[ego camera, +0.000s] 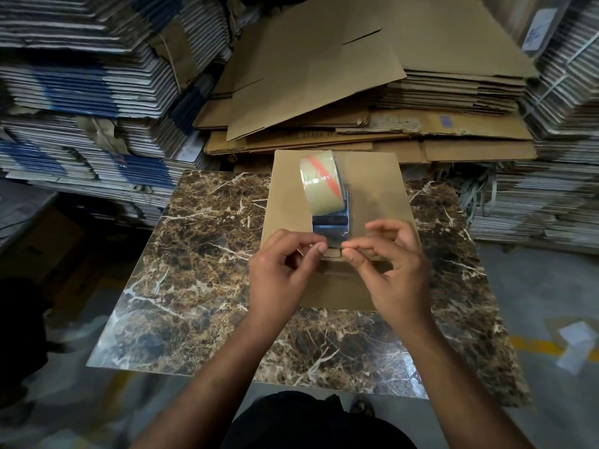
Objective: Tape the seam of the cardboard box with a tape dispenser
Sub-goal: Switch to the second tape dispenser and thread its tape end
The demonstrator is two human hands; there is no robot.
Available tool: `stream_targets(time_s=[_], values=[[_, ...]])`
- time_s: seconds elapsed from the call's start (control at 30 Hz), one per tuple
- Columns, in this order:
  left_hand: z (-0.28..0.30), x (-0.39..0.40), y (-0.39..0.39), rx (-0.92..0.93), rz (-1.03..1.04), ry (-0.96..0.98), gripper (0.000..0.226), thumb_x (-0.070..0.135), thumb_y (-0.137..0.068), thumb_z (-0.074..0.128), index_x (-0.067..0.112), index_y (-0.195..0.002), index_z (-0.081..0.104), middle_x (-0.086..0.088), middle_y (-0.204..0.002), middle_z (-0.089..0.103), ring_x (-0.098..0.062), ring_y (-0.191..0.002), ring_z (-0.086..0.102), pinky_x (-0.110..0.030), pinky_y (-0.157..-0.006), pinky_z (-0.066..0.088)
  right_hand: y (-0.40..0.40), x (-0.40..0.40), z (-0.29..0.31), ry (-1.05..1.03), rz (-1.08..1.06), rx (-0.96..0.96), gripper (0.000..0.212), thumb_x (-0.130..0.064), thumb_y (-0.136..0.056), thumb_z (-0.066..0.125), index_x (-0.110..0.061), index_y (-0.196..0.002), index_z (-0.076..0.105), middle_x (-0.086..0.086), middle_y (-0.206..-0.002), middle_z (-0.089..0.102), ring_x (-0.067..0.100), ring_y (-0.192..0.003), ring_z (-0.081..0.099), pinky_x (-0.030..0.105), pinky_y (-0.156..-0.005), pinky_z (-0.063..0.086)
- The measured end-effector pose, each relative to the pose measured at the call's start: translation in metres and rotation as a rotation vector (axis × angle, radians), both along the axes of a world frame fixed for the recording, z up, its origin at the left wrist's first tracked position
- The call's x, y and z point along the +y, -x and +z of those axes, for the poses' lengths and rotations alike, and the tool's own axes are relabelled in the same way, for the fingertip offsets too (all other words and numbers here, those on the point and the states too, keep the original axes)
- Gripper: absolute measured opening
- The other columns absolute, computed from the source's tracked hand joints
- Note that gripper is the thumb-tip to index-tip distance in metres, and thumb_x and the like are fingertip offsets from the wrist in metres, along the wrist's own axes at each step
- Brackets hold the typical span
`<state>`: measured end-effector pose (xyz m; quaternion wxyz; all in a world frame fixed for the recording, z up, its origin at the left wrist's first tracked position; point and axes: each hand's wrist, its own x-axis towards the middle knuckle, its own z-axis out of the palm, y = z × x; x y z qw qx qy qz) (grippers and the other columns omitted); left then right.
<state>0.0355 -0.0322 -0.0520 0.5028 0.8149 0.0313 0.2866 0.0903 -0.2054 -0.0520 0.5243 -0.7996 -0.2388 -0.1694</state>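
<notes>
Stacks of flattened cartons all around, and mid-frame on the marble table [201, 270] sits a plain brown cardboard box [382, 176] with the tape dispenser [327, 192] on top, left hand [278, 270] and right hand [392, 264] both pinching its clear tape end.

I find no legible text. A white label [539, 27] on the upper right cardboard stack [564, 92] carries blue print, too blurred to read. The tape roll [321, 184] bears only an orange stripe.
</notes>
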Motion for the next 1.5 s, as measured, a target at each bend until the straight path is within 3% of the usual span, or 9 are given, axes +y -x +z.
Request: stream_targets(time_s=[0.07, 0.2, 0.27, 0.43, 0.53, 0.67, 0.93, 1.17, 1.5], values=[[-0.002, -0.003, 0.002, 0.046, -0.024, 0.099, 0.01, 0.024, -0.091, 0.075, 0.018, -0.097, 0.078, 0.004, -0.08, 0.073, -0.014, -0.067, 0.064, -0.024, -0.061, 0.049, 0.0, 0.0, -0.002, -0.059, 0.009, 0.114, 0.011, -0.03, -0.085, 0.076, -0.028, -0.095, 0.077, 0.001, -0.108, 0.056, 0.006, -0.088, 0.064, 0.012, -0.076, 0.052], [-0.006, -0.008, 0.004, 0.081, -0.01, 0.209, 0.009, 0.024, -0.091, 0.074, 0.017, -0.096, 0.078, 0.001, -0.075, 0.074, -0.024, -0.066, 0.069, -0.041, -0.061, 0.058, 0.002, 0.003, -0.004, -0.166, 0.103, 0.307, 0.011, -0.02, -0.089, 0.076, -0.029, -0.095, 0.077, -0.001, -0.088, 0.07, 0.018, -0.076, 0.07, 0.029, -0.064, 0.059], [-0.006, -0.009, 0.004, 0.088, -0.03, 0.267, 0.009, 0.023, -0.092, 0.073, 0.015, -0.096, 0.077, 0.0, -0.077, 0.074, -0.024, -0.068, 0.071, -0.044, -0.064, 0.06, 0.004, 0.005, -0.001, -0.271, 0.165, 0.416, 0.014, -0.012, -0.091, 0.073, -0.024, -0.096, 0.076, 0.003, -0.083, 0.074, 0.021, -0.074, 0.072, 0.028, -0.061, 0.06], [-0.006, -0.009, 0.002, 0.101, -0.057, 0.411, 0.013, 0.023, -0.092, 0.069, 0.011, -0.094, 0.073, -0.001, -0.077, 0.074, -0.018, -0.068, 0.071, -0.033, -0.067, 0.058, -0.002, 0.006, 0.005, -0.34, 0.186, 0.493, 0.016, -0.005, -0.089, 0.074, -0.019, -0.095, 0.077, 0.007, -0.08, 0.076, 0.019, -0.073, 0.073, 0.028, -0.067, 0.061], [-0.005, -0.009, 0.001, 0.096, -0.04, 0.449, 0.013, 0.024, -0.091, 0.07, 0.012, -0.093, 0.073, -0.002, -0.077, 0.074, -0.017, -0.067, 0.071, -0.03, -0.065, 0.058, -0.001, 0.003, 0.008, -0.362, 0.172, 0.527, 0.012, -0.005, -0.09, 0.072, -0.015, -0.086, 0.075, 0.007, -0.072, 0.074, 0.019, -0.068, 0.072, 0.032, -0.065, 0.063], [-0.002, -0.011, 0.0, 0.095, -0.048, 0.456, 0.009, 0.018, -0.092, 0.069, 0.01, -0.093, 0.073, -0.001, -0.075, 0.074, -0.015, -0.066, 0.07, -0.027, -0.064, 0.057, 0.002, 0.002, 0.016, -0.412, 0.194, 0.586, 0.009, -0.004, -0.091, 0.07, -0.013, -0.093, 0.072, 0.006, -0.073, 0.071, 0.02, -0.068, 0.072, 0.039, -0.059, 0.064], [-0.001, -0.011, 0.0, 0.105, -0.032, 0.471, 0.007, 0.017, -0.093, 0.07, 0.011, -0.093, 0.073, -0.001, -0.076, 0.074, -0.015, -0.066, 0.07, -0.029, -0.063, 0.058, 0.004, 0.009, 0.013, -0.361, 0.166, 0.55, 0.004, -0.005, -0.092, 0.07, -0.007, -0.09, 0.072, 0.007, -0.075, 0.074, 0.026, -0.074, 0.077, 0.037, -0.063, 0.064], [0.003, -0.019, 0.003, 0.143, 0.1, 0.482, 0.005, 0.015, -0.091, 0.074, 0.011, -0.089, 0.077, -0.005, -0.072, 0.076, -0.019, -0.062, 0.073, -0.033, -0.06, 0.061, 0.01, 0.02, 0.014, -0.463, 0.103, 0.755, 0.009, -0.007, -0.095, 0.068, -0.006, -0.087, 0.067, 0.021, -0.091, 0.074, 0.032, -0.081, 0.079, 0.043, -0.065, 0.063], [0.013, -0.031, 0.007, 0.191, 0.149, 0.741, 0.003, 0.005, -0.088, 0.075, 0.003, -0.089, 0.077, -0.012, -0.076, 0.078, -0.027, -0.073, 0.078, -0.027, -0.059, 0.062, 0.014, 0.027, 0.016, -0.618, -0.018, 0.833, 0.007, 0.003, -0.088, 0.072, 0.005, -0.082, 0.068, 0.022, -0.079, 0.073, 0.034, -0.076, 0.078, 0.039, -0.068, 0.064]])
